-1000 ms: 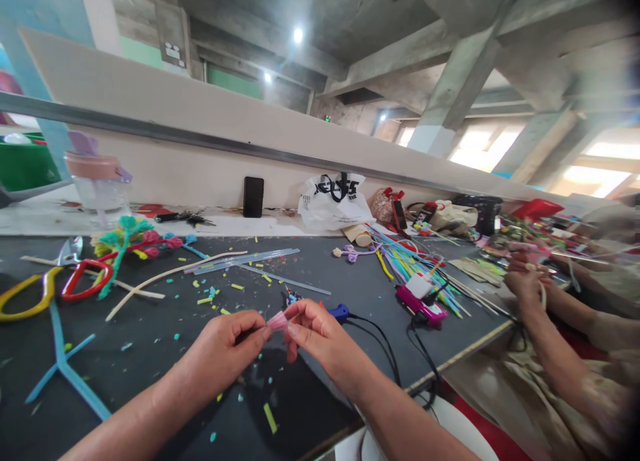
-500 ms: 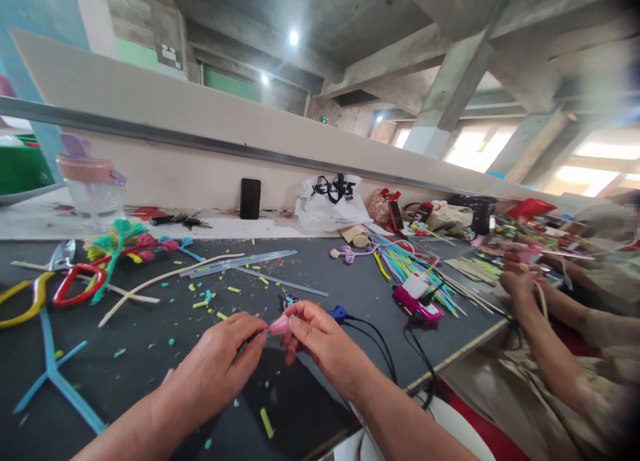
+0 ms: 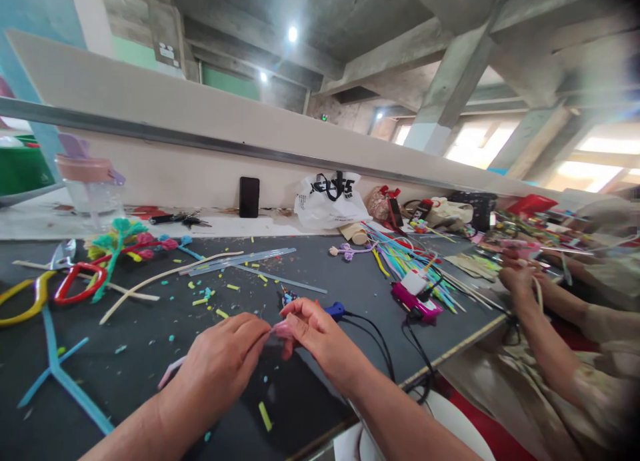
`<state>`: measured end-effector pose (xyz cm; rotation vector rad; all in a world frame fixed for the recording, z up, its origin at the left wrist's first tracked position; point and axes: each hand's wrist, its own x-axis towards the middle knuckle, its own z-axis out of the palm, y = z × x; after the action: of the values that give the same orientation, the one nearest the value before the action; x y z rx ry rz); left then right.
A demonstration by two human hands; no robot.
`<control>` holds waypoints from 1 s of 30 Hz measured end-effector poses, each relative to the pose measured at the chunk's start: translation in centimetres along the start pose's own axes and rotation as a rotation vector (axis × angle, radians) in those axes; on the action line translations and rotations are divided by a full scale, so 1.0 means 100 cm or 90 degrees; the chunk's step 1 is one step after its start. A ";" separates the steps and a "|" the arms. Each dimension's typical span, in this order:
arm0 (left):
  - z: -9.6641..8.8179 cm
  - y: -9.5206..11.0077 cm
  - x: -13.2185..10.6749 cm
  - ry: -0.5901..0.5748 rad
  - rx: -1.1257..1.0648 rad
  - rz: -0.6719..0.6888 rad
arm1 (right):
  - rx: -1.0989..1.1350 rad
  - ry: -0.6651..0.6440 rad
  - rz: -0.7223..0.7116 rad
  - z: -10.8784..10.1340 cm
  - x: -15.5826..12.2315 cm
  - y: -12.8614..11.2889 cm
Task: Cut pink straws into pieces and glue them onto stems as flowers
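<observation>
Between my two hands is a small pink piece (image 3: 283, 328), soft-looking and partly see-through; the fingers cover much of it. My left hand (image 3: 223, 354) pinches its left end, thumb against fingers. My right hand (image 3: 325, 341) grips the other end between thumb and forefinger. From behind my left wrist a pale pink strip (image 3: 171, 372) sticks out; whether it joins the pink piece is hidden. Just past my right fingers lies a corded tool with a blue handle (image 3: 336, 310). Yellow and teal scraps (image 3: 200, 302) are scattered beyond my left hand.
Red-and-yellow-handled scissors (image 3: 80, 282), a blue branched strip (image 3: 53, 354) and a coloured pipe-cleaner-like branch (image 3: 120, 248) lie left. At right are a bundle of coloured strips (image 3: 400, 258) and a magenta device (image 3: 417, 304) with cables. A co-worker's hands (image 3: 520, 278) work further right.
The pink piece has turned slightly and is more covered by my fingers. More of the pale pink strip shows behind my left wrist. Both hands stay nearly in place.
</observation>
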<state>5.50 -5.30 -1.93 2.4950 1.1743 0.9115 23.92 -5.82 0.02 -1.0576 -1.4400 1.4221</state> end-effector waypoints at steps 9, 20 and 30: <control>0.006 -0.001 0.001 0.030 -0.084 -0.108 | 0.076 -0.016 0.001 -0.003 0.001 -0.001; -0.013 0.018 0.020 -0.048 -0.301 -0.272 | -0.033 0.006 -0.008 -0.018 0.005 -0.006; -0.025 -0.042 0.007 0.082 -0.805 -0.462 | -0.752 0.008 -0.081 -0.068 0.008 -0.005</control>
<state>1.66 -2.17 -1.58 0.9385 0.9245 1.0732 30.17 -3.07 0.57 -1.5807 -2.3389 0.3519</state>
